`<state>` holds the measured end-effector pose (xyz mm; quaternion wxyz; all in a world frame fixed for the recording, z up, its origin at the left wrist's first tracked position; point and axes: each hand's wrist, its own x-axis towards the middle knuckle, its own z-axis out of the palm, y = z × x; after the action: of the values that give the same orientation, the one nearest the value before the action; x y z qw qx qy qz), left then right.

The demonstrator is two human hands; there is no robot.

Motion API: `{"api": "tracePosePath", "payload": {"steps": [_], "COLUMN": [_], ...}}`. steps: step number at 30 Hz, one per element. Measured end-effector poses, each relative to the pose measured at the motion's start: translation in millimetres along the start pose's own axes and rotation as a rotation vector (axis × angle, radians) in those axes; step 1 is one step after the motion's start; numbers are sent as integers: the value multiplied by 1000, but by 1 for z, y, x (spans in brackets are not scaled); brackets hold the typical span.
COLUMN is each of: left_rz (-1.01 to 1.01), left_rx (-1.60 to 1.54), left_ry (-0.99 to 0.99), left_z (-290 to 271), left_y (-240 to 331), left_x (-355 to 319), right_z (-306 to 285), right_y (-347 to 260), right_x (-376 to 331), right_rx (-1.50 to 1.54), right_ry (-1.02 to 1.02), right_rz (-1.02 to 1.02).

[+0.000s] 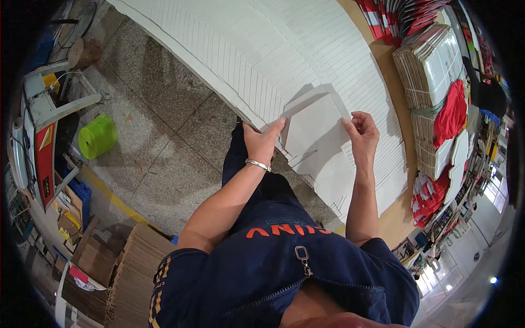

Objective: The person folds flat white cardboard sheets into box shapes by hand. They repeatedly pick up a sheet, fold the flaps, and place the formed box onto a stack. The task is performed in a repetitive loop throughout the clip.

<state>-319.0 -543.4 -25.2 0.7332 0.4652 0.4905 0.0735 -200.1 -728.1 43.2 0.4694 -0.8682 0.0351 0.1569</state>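
A pale, flat card piece (314, 126) with angled corners lies tilted between my hands, above a long spread of overlapping white card pieces (235, 65). My left hand (262, 143), with a silver bangle at the wrist, grips its left edge; the thumb lies on top and the other fingers are hidden beneath. At the right edge my right hand (363, 134) has its thumb against the card and its fingers curled in, so it looks pinched there. More white cards fan out toward me below the held piece.
Tied bundles of flat board (429, 71) stand on the brown table edge at the right, with red cloth (451, 112) and red-and-white folded pieces (429, 199) near them. A green spool (97, 136) and a red-and-white machine (46, 153) are on the left. Stacked brown cardboard (136, 268) is at lower left.
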Motion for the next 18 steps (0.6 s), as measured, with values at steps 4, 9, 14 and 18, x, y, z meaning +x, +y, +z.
{"api": "tracePosePath", "payload": {"steps": [4,9,14,18], "left_rz": [-40,-71,6,-36], "left_rx": [7,-13,191,21], "left_ry": [12,-2,20,13], "left_z": [0,-1,2,-1], "left_y": [1,-6,-6,-5], "left_x": [0,0,-3,-4], "right_z": [-10,-35,-29,-10], "right_y": [2,3,5,23], "right_x": [0,6,20,35], "right_rx": [84,234,170,50], "right_ry": [-126,-231,-208,-216], "right_rz": [42,-2,24,38]}}
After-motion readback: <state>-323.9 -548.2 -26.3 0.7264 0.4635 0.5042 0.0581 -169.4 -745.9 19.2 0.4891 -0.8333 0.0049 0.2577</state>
